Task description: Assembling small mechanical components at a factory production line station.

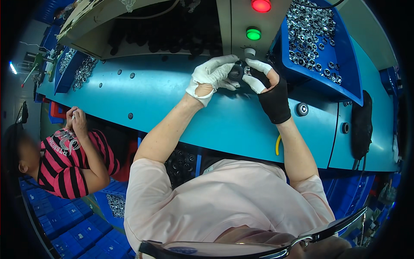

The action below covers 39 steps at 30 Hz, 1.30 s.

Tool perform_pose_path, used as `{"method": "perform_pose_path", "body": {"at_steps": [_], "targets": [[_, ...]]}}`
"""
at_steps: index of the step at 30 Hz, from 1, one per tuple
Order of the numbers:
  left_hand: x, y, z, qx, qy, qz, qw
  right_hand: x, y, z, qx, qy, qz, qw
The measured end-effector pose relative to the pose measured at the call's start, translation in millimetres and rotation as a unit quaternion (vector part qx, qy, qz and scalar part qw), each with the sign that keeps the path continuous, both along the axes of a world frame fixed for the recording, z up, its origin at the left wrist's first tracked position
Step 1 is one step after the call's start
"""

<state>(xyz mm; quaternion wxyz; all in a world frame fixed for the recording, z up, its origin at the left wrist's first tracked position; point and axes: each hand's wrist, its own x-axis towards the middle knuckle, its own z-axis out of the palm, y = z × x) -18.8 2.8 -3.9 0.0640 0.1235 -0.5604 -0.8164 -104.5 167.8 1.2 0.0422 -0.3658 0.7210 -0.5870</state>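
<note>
Over the blue-green table (168, 93), my left hand (210, 80), in a torn white glove, is closed on a round black wheel-like part (235, 73). My right hand (272, 91) wears a black glove with white-covered fingertips. Its thumb and forefinger pinch a small shiny chrome piece (247, 70) right beside the black part. Whether the two pieces touch, I cannot tell. Right of my right wrist lies a black wheel with a chrome centre (302, 109).
A blue bin (351, 86) of chrome pieces stands at the back right. Behind my hands rises a machine with a red light (261, 5) and green light (253, 33). A black pouch (361, 129) lies far right. At left sits a person in a striped shirt (64, 168).
</note>
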Motion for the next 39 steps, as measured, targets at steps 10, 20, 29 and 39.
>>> {"method": "perform_pose_path", "body": {"at_steps": [10, 20, 29, 39], "targets": [[-2, 5, -8, -0.012, -0.023, -0.007, 1.000, 10, -5, 1, -0.006, 0.145, -0.021, 0.989], [-3, 10, -10, -0.035, -0.011, 0.000, 0.999, 10, -9, -6, 0.050, 0.210, -0.006, 0.976], [6, 19, -14, -0.119, 0.120, -0.011, 0.986, 12, 3, -5, 0.137, 0.023, 0.044, 0.989], [9, 17, -12, -0.205, 0.100, 0.016, 0.973, 8, 0, -12, 0.121, 0.123, 0.021, 0.985]]}}
